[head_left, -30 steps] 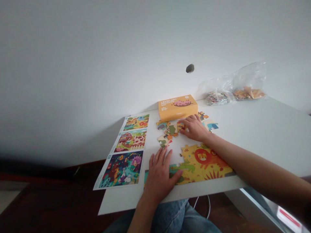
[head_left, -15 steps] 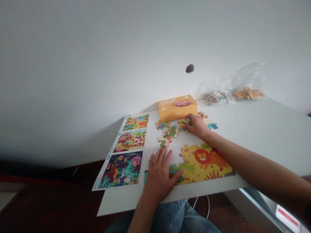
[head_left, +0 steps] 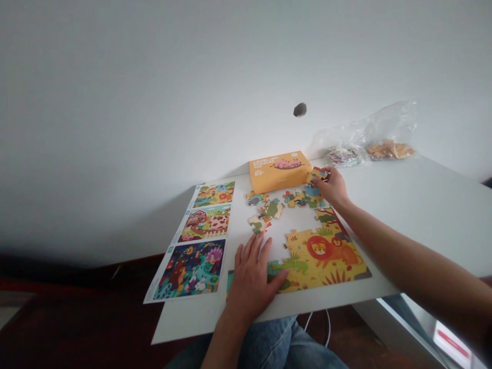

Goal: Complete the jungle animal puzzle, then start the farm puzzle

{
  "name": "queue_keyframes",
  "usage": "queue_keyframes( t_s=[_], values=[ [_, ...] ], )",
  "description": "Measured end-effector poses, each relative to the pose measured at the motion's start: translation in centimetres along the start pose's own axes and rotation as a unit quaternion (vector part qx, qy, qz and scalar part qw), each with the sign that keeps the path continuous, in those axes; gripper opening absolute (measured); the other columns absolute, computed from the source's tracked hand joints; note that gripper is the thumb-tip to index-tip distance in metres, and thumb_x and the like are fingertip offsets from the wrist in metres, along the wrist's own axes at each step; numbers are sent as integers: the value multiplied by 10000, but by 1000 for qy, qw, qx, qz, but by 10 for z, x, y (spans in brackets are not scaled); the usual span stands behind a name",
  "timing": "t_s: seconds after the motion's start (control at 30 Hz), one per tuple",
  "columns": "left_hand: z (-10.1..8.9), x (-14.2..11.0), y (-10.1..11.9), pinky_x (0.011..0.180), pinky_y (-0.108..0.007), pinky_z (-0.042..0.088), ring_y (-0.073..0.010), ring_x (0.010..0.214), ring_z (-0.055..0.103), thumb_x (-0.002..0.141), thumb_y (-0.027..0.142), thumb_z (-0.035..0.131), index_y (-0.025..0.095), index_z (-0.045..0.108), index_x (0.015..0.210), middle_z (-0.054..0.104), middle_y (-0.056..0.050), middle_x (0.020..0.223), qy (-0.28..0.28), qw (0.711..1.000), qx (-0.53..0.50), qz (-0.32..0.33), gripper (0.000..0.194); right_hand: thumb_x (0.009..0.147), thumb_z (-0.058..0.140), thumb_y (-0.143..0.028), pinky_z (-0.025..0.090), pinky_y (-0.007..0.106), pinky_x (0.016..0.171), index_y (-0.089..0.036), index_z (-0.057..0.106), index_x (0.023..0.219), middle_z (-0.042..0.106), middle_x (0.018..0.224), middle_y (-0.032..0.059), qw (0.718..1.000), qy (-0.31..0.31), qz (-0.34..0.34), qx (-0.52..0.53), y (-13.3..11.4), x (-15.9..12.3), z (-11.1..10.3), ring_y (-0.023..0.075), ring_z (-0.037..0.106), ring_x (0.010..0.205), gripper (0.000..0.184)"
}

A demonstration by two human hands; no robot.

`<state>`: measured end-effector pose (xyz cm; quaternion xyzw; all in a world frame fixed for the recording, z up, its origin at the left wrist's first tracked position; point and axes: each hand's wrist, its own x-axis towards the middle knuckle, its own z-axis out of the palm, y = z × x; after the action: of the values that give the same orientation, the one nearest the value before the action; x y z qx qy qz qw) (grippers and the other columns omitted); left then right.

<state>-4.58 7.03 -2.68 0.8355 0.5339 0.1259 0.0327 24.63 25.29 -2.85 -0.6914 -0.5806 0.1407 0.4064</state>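
My right hand [head_left: 333, 186] pinches a yellow and red puzzle piece [head_left: 318, 174], lifted at the right end of the orange box. My left hand [head_left: 253, 274] lies flat with fingers spread over the left part of the partly joined puzzle [head_left: 313, 259], covering some of it. That joined part shows two lions and a green crocodile on yellow, with a strip running up its right side. Loose puzzle pieces [head_left: 272, 209] lie between the box and my left hand. More loose pieces [head_left: 295, 199] sit just left of my right hand.
The orange puzzle box [head_left: 280, 173] stands against the wall. Left of the pieces, a picture sheet [head_left: 227, 225] with three scenes overhangs the table edge. Two clear bags of pieces [head_left: 346, 154] [head_left: 390, 148] lie at the back right of the white table [head_left: 434, 205].
My right hand has moved right from the loose pieces in front of the box and now holds a piece up. The puzzle's right strip has come into view. My left hand has stayed put.
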Motion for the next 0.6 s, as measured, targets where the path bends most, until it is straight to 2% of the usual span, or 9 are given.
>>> queue_keyframes(
  t_s=[0.1, 0.17, 0.27, 0.33, 0.5, 0.6],
  values=[
    [0, 0, 0, 1172, -575, 255, -304, 1450, 303, 924, 568, 484, 178, 406, 1454, 361, -129, 1563, -5, 1000, 4, -1, 662, 810, 553, -328, 436, 505, 881, -133, 504, 1314, 621, 1176, 204, 992, 43, 10, -120, -5, -4, -7, 346, 565, 1055, 542],
    [0, 0, 0, 1167, -585, 261, -308, 1451, 299, 923, 573, 483, 174, 400, 1457, 357, -127, 1565, -10, 1000, 7, -2, 672, 821, 559, -322, 365, 560, 958, -172, 553, 1311, 573, 1279, 189, 982, 44, -61, -175, -14, -11, -10, 371, 497, 1149, 512],
    [-1, -1, 0, 1163, -588, 267, -308, 1450, 299, 920, 570, 493, 174, 397, 1457, 355, -124, 1566, -11, 1000, 10, -2, 674, 853, 573, -383, 257, 584, 1055, -252, 653, 1207, 531, 1371, 111, 962, 13, -184, -201, -29, -25, -10, 351, 429, 1232, 387],
    [-1, -1, 0, 1165, -586, 266, -305, 1450, 299, 922, 560, 496, 174, 397, 1456, 350, -126, 1568, -9, 1000, 12, 0, 667, 864, 581, -441, 191, 632, 1083, -268, 673, 1183, 457, 1463, 93, 950, -12, -219, -223, -37, -32, -8, 363, 374, 1294, 374],
    [0, 0, 1, 1163, -586, 272, -304, 1448, 304, 926, 551, 494, 175, 396, 1455, 355, -123, 1566, -4, 1000, 15, 1, 656, 910, 511, -544, 162, 747, 1048, -280, 701, 1136, 452, 1474, 93, 943, -103, -202, -245, -36, -37, -2, 392, 401, 1291, 397],
    [0, 0, 0, 1162, -580, 277, -305, 1447, 308, 926, 549, 494, 175, 403, 1450, 362, -124, 1562, -2, 1000, 16, 2, 650, 910, 527, -521, 191, 731, 1053, -269, 695, 1146, 513, 1421, 99, 951, -102, -185, -225, -32, -33, 1, 382, 449, 1264, 384]
  ],
)
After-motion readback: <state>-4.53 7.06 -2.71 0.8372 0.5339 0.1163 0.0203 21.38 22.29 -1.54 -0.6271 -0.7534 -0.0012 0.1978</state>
